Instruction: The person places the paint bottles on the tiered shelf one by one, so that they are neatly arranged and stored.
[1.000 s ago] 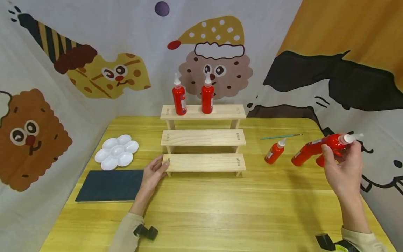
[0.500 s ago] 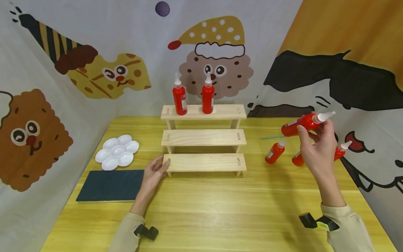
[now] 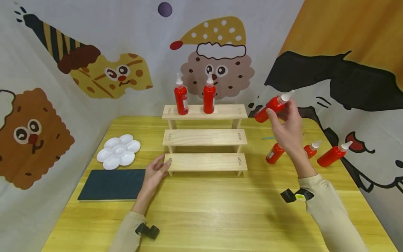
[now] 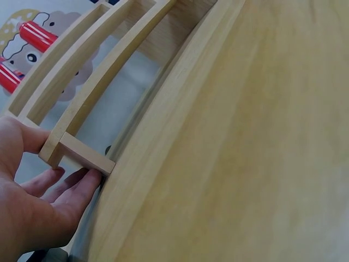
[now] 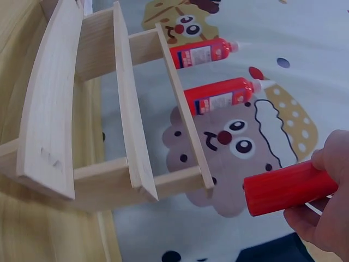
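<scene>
My right hand [image 3: 287, 127] holds a red paint bottle [image 3: 269, 109] with a white nozzle cap, tilted in the air right of the wooden three-step rack [image 3: 204, 162]. The right wrist view shows the bottle's base [image 5: 278, 191] pointing toward the rack, fingers and thumb around its body. My left hand [image 3: 154, 171] grips the left end of the rack's lowest step, thumb at the board and fingers beside its leg [image 4: 87, 154]. Two matching red bottles, a left one [image 3: 181, 100] and a right one [image 3: 209, 99], stand upright on the top step.
Right on the table are three more red bottles: one [image 3: 274, 154] partly behind my forearm, a mostly hidden one [image 3: 310, 151] and one [image 3: 331, 156] near the edge. A thin brush [image 3: 268, 138] lies behind them. Left are a white flower palette [image 3: 119, 150] and a dark board [image 3: 111, 184].
My right hand has carried the red bottle left and upward from the bottles at the right toward the rack. My left hand has stayed on the lowest step.
</scene>
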A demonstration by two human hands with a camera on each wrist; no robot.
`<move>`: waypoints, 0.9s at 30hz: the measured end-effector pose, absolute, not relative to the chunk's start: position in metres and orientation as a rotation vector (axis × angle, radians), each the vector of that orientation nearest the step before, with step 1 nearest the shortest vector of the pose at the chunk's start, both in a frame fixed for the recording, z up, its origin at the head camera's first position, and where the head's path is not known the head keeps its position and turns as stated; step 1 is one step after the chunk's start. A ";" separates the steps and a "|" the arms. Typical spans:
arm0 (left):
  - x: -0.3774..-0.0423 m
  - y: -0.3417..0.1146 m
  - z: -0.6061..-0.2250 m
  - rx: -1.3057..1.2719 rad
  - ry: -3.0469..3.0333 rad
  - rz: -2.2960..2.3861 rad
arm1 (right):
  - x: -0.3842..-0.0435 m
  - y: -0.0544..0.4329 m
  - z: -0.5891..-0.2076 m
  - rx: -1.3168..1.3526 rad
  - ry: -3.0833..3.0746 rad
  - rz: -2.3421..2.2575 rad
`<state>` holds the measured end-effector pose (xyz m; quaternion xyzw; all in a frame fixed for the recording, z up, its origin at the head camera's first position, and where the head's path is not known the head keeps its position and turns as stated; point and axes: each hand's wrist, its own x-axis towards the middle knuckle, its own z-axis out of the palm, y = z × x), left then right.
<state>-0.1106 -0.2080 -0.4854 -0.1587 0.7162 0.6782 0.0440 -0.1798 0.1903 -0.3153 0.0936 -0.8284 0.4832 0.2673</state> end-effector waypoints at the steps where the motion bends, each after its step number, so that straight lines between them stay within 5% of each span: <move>1: -0.111 -0.208 -0.485 -0.482 2.189 2.074 | -0.183 0.188 -0.315 0.267 -2.244 1.305; 27: -0.111 -0.207 -0.486 -0.491 2.201 2.064 | -0.256 0.137 -0.314 0.457 -2.432 1.346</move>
